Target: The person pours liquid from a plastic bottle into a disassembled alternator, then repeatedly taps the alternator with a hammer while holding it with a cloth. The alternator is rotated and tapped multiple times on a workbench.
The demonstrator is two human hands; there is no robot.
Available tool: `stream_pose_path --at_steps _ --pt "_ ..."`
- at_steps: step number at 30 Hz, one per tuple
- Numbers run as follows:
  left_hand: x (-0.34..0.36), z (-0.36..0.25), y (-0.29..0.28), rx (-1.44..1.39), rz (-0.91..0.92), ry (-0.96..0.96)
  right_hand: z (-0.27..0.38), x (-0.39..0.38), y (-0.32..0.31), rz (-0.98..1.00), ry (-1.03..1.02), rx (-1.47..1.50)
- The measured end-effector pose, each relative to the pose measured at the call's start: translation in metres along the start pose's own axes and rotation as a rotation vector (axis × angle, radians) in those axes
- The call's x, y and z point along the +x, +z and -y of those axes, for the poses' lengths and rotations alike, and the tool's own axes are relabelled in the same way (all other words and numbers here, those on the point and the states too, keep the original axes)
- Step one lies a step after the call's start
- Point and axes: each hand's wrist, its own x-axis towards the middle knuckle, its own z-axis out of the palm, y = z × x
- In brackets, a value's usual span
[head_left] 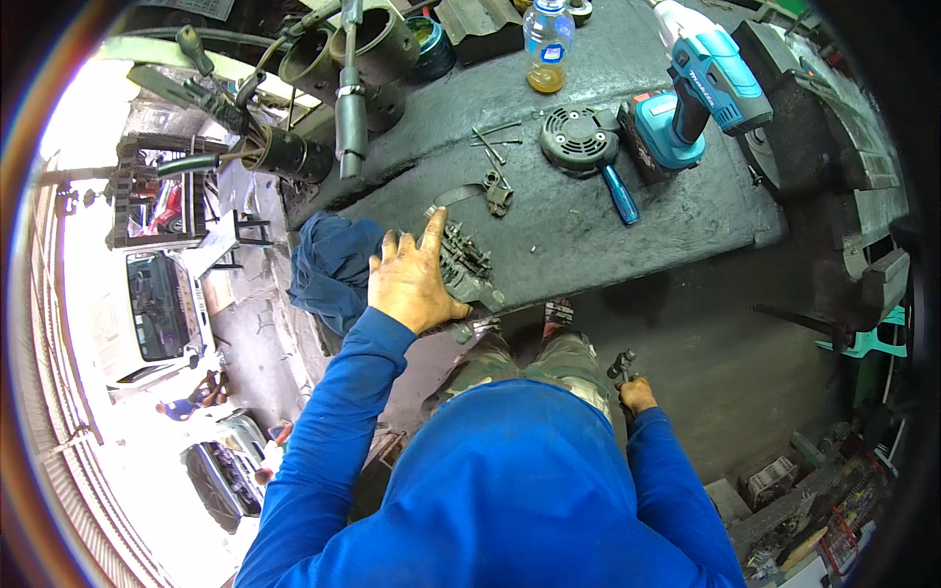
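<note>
Near the front edge of the bench, my left hand (410, 284) grips a grey, greasy metal part (469, 263) with thumb and forefinger spread along it. Part of its body is hidden under my palm. A dark blue cloth (331, 265) lies crumpled just left of that hand. Down by my right leg, my right hand (639, 394) is closed around the handle of a hammer (620, 365), its head pointing up and away from the bench. Beyond the metal part are a small metal fitting (498, 198) and several long bolts (496, 142).
On the dark bench (549, 250) are a black round tool with a blue handle (580, 139), a teal cordless power tool (711, 88) and a plastic bottle (547, 49) with yellowish liquid. Metal cylinders (377, 44) and hanging cables stand at the back left. A vise (877, 289) is at right.
</note>
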Motion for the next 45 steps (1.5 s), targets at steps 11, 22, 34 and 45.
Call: stream_pose_path --at_steps 11,22,34,45 --pt "-0.040 0.105 0.087 -0.724 -0.440 0.206 -0.055 0.034 0.000 -0.003 0.058 -0.003" --pt "-0.051 0.129 0.104 -0.584 -0.593 0.399 -0.004 -0.004 -0.034 -0.071 -0.049 0.014" --pt "-0.056 0.129 0.119 -0.591 -0.654 0.470 0.069 -0.013 0.000 0.003 -0.093 -0.080" --pt "-0.065 0.134 0.134 -0.497 -0.670 0.535 0.023 -0.001 -0.014 -0.037 0.040 -0.079"
